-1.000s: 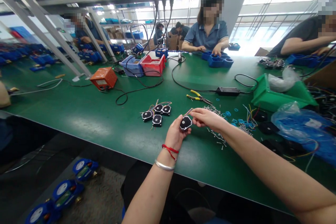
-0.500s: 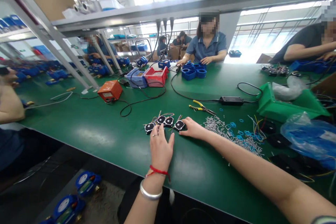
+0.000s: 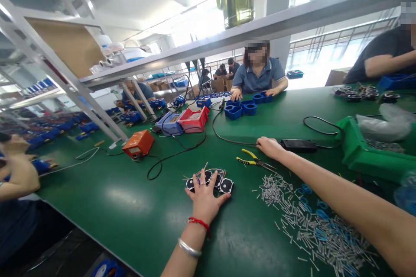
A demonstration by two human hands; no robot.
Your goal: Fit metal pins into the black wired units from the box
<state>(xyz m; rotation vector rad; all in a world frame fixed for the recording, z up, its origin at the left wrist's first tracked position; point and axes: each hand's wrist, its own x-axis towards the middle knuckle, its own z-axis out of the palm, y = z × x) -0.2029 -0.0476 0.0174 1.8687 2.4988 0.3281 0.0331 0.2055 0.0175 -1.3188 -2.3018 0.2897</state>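
Note:
My left hand [image 3: 205, 197] lies flat with fingers spread on a cluster of small black octagonal modules with coloured wires [image 3: 225, 185] on the green table [image 3: 123, 207]. My right hand [image 3: 268, 147] is stretched far forward, fingers curled down on the table, between the yellow-handled pliers [image 3: 251, 160] and a black power adapter [image 3: 298, 145]. Whether it holds anything is hidden.
Small metal pins and blue rings [image 3: 302, 216] are scattered at right. An orange box [image 3: 138, 143], red and blue bins [image 3: 194, 120], black cables and a green tray [image 3: 370, 156] stand further back. Across the table a person handles blue housings [image 3: 242, 107]. Another person's arm [image 3: 16, 177] is at left.
My right hand left the module it set down with the others and reached forward past the pliers. My left hand slid onto the module cluster. The view tilted upward.

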